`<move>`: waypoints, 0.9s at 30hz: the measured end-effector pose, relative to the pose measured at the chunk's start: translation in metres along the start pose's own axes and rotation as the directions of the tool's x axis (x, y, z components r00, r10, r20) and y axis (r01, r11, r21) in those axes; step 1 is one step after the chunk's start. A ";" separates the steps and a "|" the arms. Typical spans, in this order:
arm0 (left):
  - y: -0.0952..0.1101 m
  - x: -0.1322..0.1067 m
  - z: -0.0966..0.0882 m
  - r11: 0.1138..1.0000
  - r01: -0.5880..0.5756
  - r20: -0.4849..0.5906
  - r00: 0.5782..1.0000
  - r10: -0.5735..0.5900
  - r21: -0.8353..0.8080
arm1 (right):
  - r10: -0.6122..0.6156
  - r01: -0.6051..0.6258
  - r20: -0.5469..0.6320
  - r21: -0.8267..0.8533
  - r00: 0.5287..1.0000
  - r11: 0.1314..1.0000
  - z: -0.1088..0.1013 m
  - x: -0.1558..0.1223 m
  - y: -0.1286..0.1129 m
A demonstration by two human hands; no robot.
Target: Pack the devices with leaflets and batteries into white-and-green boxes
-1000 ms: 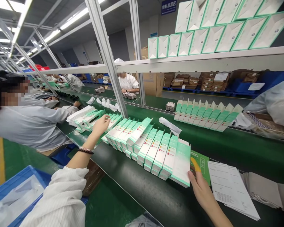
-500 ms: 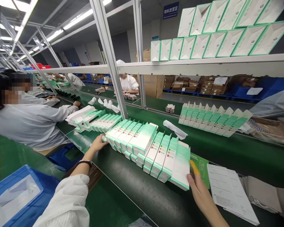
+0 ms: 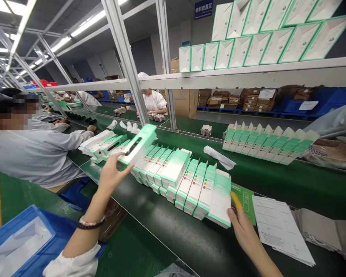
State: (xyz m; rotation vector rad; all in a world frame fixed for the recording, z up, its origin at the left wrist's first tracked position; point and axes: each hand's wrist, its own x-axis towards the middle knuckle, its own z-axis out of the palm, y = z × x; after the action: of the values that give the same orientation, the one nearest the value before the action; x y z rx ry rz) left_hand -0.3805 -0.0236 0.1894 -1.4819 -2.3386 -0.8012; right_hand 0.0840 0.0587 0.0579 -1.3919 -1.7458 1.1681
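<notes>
Green desk (image 3: pixel 173 240) carrying everything; shelf (image 3: pixel 248 75) above holding nine cartons in lower row, about six higher. Far row (image 3: pixel 269 144) standing about ten; near row (image 3: pixel 184 184) roughly ten, overlapping, count uncertain. Paper sheets (image 3: pixel 279 231) lying uncounted by my right hand (image 3: pixel 242 234), fingers gripping end carton (image 3: pixel 219 200). My left hand (image 3: pixel 112 179), fingers clenching single green-white carton (image 3: pixel 137 145), raising it above near row's left end.

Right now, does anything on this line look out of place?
Yes: a loose white strip, perhaps paper or plastic, lies slantwise on the green conveyor belt beside the rows. It looks stray next to the neatly aligned cartons.
</notes>
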 end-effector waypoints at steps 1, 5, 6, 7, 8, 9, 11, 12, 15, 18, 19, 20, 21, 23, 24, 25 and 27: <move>0.016 -0.007 0.004 1.000 -0.022 0.047 0.999 0.023 -0.008 | -0.015 0.015 -0.016 -0.008 1.000 1.000 0.000 0.000 0.001; 0.059 -0.037 0.020 0.995 -0.097 0.149 0.984 0.093 0.024 | -0.066 0.066 -0.013 -0.033 0.998 0.997 -0.005 -0.005 0.006; 0.064 -0.047 0.021 0.994 -0.110 0.112 0.988 0.109 0.006 | -0.073 0.073 -0.005 -0.046 0.997 0.996 -0.009 -0.006 0.009; 0.068 -0.058 0.021 0.992 -0.123 0.059 0.990 0.125 -0.041 | -0.076 0.074 -0.013 -0.077 0.997 0.994 -0.014 -0.007 0.014; 0.072 -0.070 0.019 0.984 -0.137 0.011 0.990 0.139 -0.118 | -0.083 0.077 -0.044 -0.132 0.996 0.988 -0.020 -0.007 0.019; 0.077 -0.083 0.018 0.962 -0.159 -0.018 0.987 0.159 -0.223 | -0.110 0.089 -0.089 -0.214 0.990 0.973 -0.027 -0.007 0.026; 0.095 -0.111 0.016 0.850 -0.210 0.049 0.963 0.266 -0.482 | -0.235 0.144 -0.159 -0.439 0.959 0.887 -0.040 -0.008 0.044; 0.107 -0.125 0.016 0.760 -0.201 0.140 0.923 0.358 -0.618 | -0.316 0.182 -0.156 -0.553 0.936 0.813 -0.046 -0.008 0.055; 0.159 -0.166 0.028 0.535 0.123 0.455 0.700 0.550 -0.836 | -0.468 0.282 -0.029 -0.764 0.883 0.580 -0.056 -0.011 0.084; 0.215 -0.200 0.057 0.430 0.504 0.652 0.446 0.614 -0.749 | -0.511 0.335 0.058 -0.817 0.858 0.470 -0.056 -0.011 0.097; 0.231 -0.211 0.070 0.380 0.614 0.681 0.381 0.626 -0.692 | -0.526 0.346 0.064 -0.819 0.848 0.458 -0.055 -0.009 0.098; 0.245 -0.221 0.083 0.330 0.703 0.700 0.329 0.633 -0.629 | -0.543 0.359 0.067 -0.816 0.837 0.453 -0.053 -0.005 0.097; 0.257 -0.230 0.095 0.283 0.771 0.715 0.297 0.633 -0.571 | -0.559 0.376 0.073 -0.810 0.826 0.450 -0.052 -0.001 0.096; 0.275 -0.246 0.119 0.232 0.847 0.740 0.246 0.625 -0.478 | -0.586 0.414 0.088 -0.792 0.806 0.450 -0.050 0.008 0.094; 0.281 -0.252 0.128 0.215 0.870 0.755 0.235 0.612 -0.445 | -0.598 0.435 0.102 -0.782 0.795 0.447 -0.050 0.011 0.093; 0.286 -0.257 0.137 0.200 0.888 0.773 0.228 0.593 -0.415 | -0.610 0.458 0.117 -0.772 0.784 0.441 -0.052 0.013 0.094; 0.293 -0.261 0.148 0.150 0.919 0.814 0.236 0.531 -0.364 | -0.640 0.504 0.145 -0.751 0.755 0.426 -0.059 0.009 0.095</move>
State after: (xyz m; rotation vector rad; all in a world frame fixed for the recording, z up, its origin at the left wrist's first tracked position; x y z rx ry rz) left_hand 0.0080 -0.0380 0.0319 -2.5642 -3.1138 -2.8333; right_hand 0.1732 0.0882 -0.0035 -1.0383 -2.4342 -0.1346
